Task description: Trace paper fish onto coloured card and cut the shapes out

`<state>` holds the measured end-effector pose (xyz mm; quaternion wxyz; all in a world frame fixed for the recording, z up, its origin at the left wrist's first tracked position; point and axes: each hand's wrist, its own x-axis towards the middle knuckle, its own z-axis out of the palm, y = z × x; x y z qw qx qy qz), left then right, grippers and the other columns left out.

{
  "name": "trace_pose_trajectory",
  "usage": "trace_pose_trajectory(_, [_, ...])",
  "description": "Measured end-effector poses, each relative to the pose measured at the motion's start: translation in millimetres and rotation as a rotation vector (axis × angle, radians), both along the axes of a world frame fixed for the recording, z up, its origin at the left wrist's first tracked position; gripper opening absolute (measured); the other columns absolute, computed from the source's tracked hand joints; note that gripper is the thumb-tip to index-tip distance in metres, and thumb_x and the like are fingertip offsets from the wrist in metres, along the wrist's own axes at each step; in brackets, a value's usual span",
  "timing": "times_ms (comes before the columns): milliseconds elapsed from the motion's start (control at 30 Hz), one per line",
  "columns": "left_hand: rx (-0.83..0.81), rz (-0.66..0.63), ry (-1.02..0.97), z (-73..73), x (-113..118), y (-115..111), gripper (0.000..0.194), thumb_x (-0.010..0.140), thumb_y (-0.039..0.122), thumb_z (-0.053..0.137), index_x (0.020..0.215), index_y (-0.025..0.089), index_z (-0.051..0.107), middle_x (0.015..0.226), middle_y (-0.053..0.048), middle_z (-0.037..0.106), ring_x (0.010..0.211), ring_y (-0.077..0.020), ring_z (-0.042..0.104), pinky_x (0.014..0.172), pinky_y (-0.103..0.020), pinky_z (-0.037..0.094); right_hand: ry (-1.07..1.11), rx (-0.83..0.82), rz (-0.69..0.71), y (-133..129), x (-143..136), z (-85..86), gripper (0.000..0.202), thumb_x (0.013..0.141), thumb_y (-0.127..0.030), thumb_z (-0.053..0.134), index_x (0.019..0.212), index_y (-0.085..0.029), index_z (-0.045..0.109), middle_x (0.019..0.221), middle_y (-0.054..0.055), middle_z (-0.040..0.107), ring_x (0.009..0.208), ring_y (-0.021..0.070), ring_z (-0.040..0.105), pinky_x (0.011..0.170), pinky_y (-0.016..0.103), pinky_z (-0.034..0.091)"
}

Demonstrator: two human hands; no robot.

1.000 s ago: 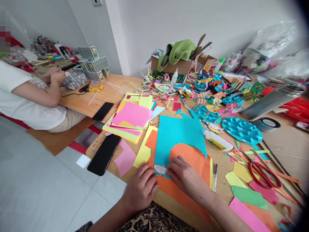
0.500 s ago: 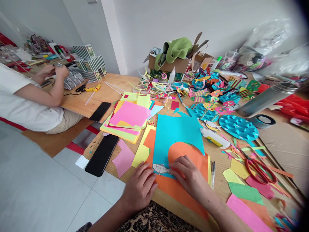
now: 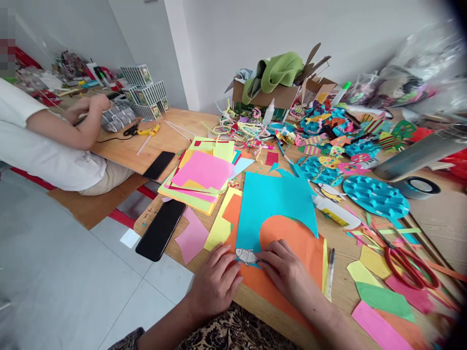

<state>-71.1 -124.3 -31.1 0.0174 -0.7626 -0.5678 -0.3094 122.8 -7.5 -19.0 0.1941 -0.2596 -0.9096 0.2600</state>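
Lying on a blue sheet (image 3: pixel 275 192), a paper fish (image 3: pixel 246 256) has its tail at the right hand's (image 3: pixel 286 265) fingertips, pinched or pressed, unclear; the left hand (image 3: pixel 215 279), unclamped, lies beside its head. Probably light and easily creased; best held by its edges. Beyond, a cardboard box (image 3: pixel 284 98) holds green cloth (image 3: pixel 279 73).

Paper fish (image 3: pixel 247 256), pale grey with dark outlines, lying flat, head to the left, on the near left strip of the blue sheet (image 3: pixel 277 194); sheet flat, near right side cut in a curve.
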Motion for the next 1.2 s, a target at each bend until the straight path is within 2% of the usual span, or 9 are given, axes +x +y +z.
trace_pose_trajectory(167, [-0.010,-0.002,0.000,-1.4,-0.7,-1.1,0.025,0.088,0.016,0.053,0.110,0.010,0.063,0.105,-0.012,0.066,0.117,-0.0288,0.053,0.105,-0.049,0.046,0.001,-0.016,-0.016,-0.9,0.2,-3.5,0.018,0.093,-0.015,0.051,0.099,-0.022,0.066,0.089,0.007,0.060,0.084,0.0226,0.053,0.069,0.037,0.049])
trace_pose_trajectory(333, [-0.045,-0.012,0.060,-0.2,-1.7,-0.8,0.033,0.089,0.018,0.053,0.120,0.010,0.060,0.105,-0.013,0.066,0.115,-0.0301,0.054,0.102,-0.051,0.047,0.027,-0.082,-0.031,0.3,2.1,2.4,0.018,0.094,-0.016,0.051,0.101,-0.022,0.066,0.090,0.007,0.061,0.086,0.0215,0.054,0.071,0.036,0.049])
trace_pose_trajectory(467, [-0.034,-0.012,0.060,-0.8,-1.7,-0.8,0.030,0.088,0.018,0.053,0.115,0.011,0.062,0.102,-0.013,0.065,0.114,-0.0303,0.054,0.102,-0.052,0.047,0.138,-0.096,-0.131,8.9,9.5,9.0,0.021,0.096,-0.017,0.047,0.106,-0.022,0.065,0.088,0.006,0.061,0.085,0.0201,0.055,0.071,0.035,0.049])
trace_pose_trajectory(600, [-0.018,-0.014,0.050,-1.8,-1.8,-0.4,0.029,0.088,0.017,0.053,0.114,0.011,0.063,0.103,-0.013,0.065,0.115,-0.0306,0.053,0.102,-0.052,0.047,0.168,-0.077,-0.212,14.7,16.0,10.9,0.022,0.097,-0.018,0.045,0.103,-0.022,0.065,0.085,0.006,0.061,0.083,0.0205,0.056,0.067,0.035,0.049])
trace_pose_trajectory(733, [-0.014,-0.008,0.043,-2.2,-1.5,0.6,0.029,0.088,0.017,0.054,0.115,0.012,0.063,0.102,-0.013,0.065,0.115,-0.0302,0.053,0.102,-0.051,0.047,0.127,-0.101,-0.154,11.4,14.4,11.4,0.021,0.096,-0.018,0.047,0.101,-0.022,0.066,0.087,0.007,0.060,0.084,0.0202,0.054,0.070,0.035,0.049])
trace_pose_trajectory(900, [-0.006,-0.011,0.038,-1.0,-1.1,1.0,0.028,0.088,0.017,0.053,0.113,0.011,0.064,0.102,-0.013,0.065,0.114,-0.0297,0.054,0.102,-0.050,0.047,0.021,-0.110,-0.064,4.9,9.0,7.6,0.017,0.091,-0.018,0.057,0.104,-0.021,0.067,0.093,0.008,0.060,0.089,0.0221,0.053,0.073,0.037,0.050])
trace_pose_trajectory(1200, [-0.018,-0.013,0.046,0.1,-1.4,1.3,0.027,0.088,0.017,0.052,0.112,0.011,0.064,0.100,-0.012,0.065,0.111,-0.0288,0.055,0.100,-0.049,0.049,-0.041,-0.087,-0.049,3.2,5.1,3.4,0.014,0.089,-0.014,0.058,0.098,-0.021,0.066,0.093,0.007,0.059,0.090,0.0230,0.051,0.075,0.037,0.049])
